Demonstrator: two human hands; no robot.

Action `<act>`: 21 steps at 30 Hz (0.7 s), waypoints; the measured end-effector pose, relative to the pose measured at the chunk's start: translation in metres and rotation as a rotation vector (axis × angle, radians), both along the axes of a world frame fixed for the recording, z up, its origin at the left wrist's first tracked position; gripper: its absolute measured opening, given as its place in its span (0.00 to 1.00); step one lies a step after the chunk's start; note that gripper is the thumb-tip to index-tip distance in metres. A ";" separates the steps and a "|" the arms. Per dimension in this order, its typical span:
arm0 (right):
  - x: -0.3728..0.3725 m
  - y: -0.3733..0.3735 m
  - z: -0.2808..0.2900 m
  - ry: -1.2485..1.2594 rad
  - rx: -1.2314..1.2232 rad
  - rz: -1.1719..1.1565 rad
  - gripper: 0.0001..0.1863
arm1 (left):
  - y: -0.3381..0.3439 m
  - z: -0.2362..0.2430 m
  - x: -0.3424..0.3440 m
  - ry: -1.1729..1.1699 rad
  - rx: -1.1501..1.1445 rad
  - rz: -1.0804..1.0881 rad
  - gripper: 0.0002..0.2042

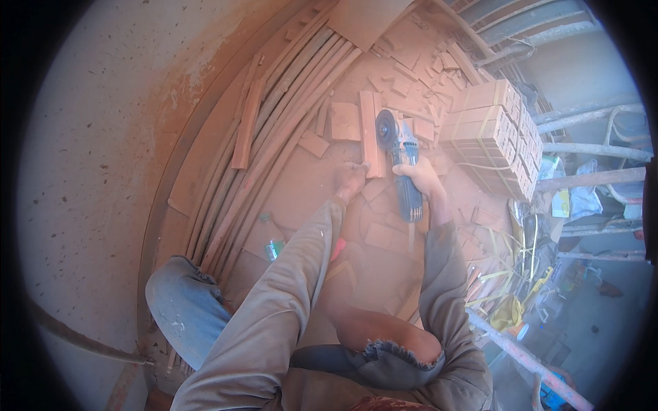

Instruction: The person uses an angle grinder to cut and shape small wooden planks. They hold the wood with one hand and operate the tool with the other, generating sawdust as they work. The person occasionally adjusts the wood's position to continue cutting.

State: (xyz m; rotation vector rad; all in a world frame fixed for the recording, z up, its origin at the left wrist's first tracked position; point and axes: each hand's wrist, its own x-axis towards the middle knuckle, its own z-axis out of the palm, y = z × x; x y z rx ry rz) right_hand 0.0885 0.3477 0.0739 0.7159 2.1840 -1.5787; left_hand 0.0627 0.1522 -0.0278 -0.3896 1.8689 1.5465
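Observation:
An angle grinder [406,175] with a dark body and a round disc at its head is in my right hand [423,175], fingers wrapped round the body. Its disc stands close to the right edge of a long reddish tile strip [371,133]; I cannot tell whether they touch. My left hand [351,179] grips the near end of this strip and steadies it low over the dusty floor. Square tile pieces [345,121] lie just left of the strip.
Long poles [274,130] run along the wall at the left. A strapped stack of tiles [490,133] stands at the right, before metal scaffold tubes [589,148]. A plastic bottle [272,240] lies by my left forearm. Broken tile bits [404,75] litter the far floor.

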 end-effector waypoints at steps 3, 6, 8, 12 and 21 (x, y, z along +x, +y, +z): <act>0.015 0.000 -0.003 0.017 -0.031 -0.012 0.19 | 0.001 0.003 0.001 0.007 0.004 0.015 0.20; 0.028 -0.003 -0.004 0.043 -0.022 -0.025 0.19 | -0.002 0.006 -0.001 -0.009 0.001 -0.032 0.21; 0.034 -0.005 -0.001 -0.008 -0.042 -0.027 0.19 | -0.004 0.008 -0.003 -0.030 0.003 -0.061 0.21; 0.039 -0.011 0.004 0.012 -0.059 -0.051 0.20 | -0.006 0.011 -0.004 -0.050 0.028 -0.064 0.21; 0.004 -0.003 -0.001 0.050 -0.096 0.006 0.20 | -0.002 -0.007 -0.001 0.042 0.010 -0.014 0.19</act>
